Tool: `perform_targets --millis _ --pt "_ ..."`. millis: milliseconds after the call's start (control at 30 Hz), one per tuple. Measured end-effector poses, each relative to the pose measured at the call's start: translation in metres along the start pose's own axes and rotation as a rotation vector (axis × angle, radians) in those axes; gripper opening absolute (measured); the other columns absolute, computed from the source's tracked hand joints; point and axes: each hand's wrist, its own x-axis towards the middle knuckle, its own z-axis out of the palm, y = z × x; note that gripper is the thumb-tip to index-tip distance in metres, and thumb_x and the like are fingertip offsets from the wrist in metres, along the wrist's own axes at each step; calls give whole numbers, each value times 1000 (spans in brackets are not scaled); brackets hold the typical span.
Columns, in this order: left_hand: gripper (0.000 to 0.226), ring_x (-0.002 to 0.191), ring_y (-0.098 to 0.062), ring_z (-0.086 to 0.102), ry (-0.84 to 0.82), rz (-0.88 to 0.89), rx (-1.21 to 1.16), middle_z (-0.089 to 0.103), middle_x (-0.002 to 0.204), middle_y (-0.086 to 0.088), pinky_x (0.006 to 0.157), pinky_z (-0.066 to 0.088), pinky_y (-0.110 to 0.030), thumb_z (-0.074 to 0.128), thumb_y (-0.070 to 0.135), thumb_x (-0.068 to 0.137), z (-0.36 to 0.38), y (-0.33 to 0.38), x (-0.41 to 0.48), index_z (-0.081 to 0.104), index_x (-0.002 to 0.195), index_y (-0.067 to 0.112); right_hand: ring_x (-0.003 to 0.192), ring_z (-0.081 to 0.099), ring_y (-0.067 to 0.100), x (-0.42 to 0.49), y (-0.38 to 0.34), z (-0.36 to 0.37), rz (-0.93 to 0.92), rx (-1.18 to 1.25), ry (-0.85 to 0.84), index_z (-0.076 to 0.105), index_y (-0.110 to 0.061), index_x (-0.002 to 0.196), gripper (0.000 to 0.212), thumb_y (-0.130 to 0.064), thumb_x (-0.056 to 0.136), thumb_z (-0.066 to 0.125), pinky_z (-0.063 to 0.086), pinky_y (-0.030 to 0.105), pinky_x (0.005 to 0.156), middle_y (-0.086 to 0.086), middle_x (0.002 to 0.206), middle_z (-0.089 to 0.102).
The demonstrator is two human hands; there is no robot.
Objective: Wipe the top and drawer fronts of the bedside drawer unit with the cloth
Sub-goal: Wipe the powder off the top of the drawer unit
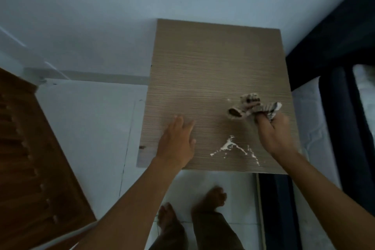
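While I look straight down at it, the cloth (251, 107) lies bunched on the right side of the tabletop (203, 71) of the bedside drawer unit, a crumpled striped rag in pale and dark bands. My right hand (276, 134) is closed around its near end, fingers curled into the fabric, and the rest of the rag trails away from my knuckles toward the left and the far edge. Just on my side of the cloth, a white smear (231, 146) is splashed over the wood grain, with thin streaks running out to both sides and small flecks toward the front right corner; one tiny white dot sits just left of the cloth. My left hand (178, 140) rests flat on the tabletop near its front left part, palm down, fingers spread and holding nothing. Both hands are well apart, with the smear between them.

From this angle only the top panel of the unit shows; I cannot see the drawer fronts. Its far edge stands against a pale wall (121, 16). To the right, touching or just beside the unit, is a bed with a white mattress (310, 119) and dark frame. A brown louvered door (30, 158) leans into view at left. Below the front edge, my bare feet (211, 199) stand on the white tiled floor (91, 128).
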Motion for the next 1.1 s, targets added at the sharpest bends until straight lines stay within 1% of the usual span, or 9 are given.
perform_targets --millis 100,200,333,400,533,633,800,933,1100 --pt "61 150 -26 -4 -93 -24 47 -6 163 -4 118 14 -48 51 32 97 5 11 13 24 151 27 59 51 0 -3 11 -24 217 -88 236 50 -20 69 22 -24 90 45 34 8 49 -5 66 55" --pt "59 149 -26 -5 -98 -72 44 -6 163 -2 119 13 -51 50 29 97 6 15 17 26 150 29 78 53 18 -13 38 -44 398 -200 365 61 -9 92 18 -16 95 44 36 24 64 1 84 58" --pt "59 149 -29 -8 -133 -93 56 -7 163 -7 118 14 -53 50 27 97 5 19 17 26 150 27 88 51 20 -28 65 -51 558 -236 425 60 -8 114 24 -15 97 45 36 29 78 3 95 56" --pt "61 149 -29 -10 -166 -107 67 -9 163 -7 119 13 -53 51 27 97 3 18 18 24 151 27 98 57 29 -35 76 -43 556 -246 352 58 -8 118 27 -18 96 45 39 31 84 10 104 62" --pt "63 149 -28 -11 -186 -103 62 -9 163 -6 119 13 -51 53 28 96 2 16 20 23 152 28 117 53 37 -45 88 -25 409 -321 293 54 -11 124 38 -19 90 41 37 57 105 18 125 60" --pt "65 149 -29 -12 -199 -86 67 -10 163 -6 120 11 -49 54 27 96 0 13 19 22 152 29 129 46 43 -54 87 -18 381 -369 308 50 -6 134 44 -9 90 46 25 57 114 25 136 52" --pt "67 148 -27 -16 -251 -72 70 -16 162 -4 120 8 -45 52 27 97 -3 9 20 16 153 30 121 50 43 -76 72 0 313 -342 307 39 -27 126 47 -6 85 47 38 62 102 24 128 57" --pt "69 148 -25 -18 -275 -58 57 -19 161 -3 120 7 -47 51 22 97 -6 8 19 13 153 32 134 40 42 -85 65 24 354 -306 372 48 -5 136 50 -2 86 50 26 61 112 24 139 51" --pt "69 148 -23 -19 -313 -30 39 -20 161 -1 119 4 -45 51 16 96 -12 4 18 15 153 34 143 30 34 -82 57 51 416 -318 403 50 -5 137 51 -11 87 44 16 52 119 19 146 45"
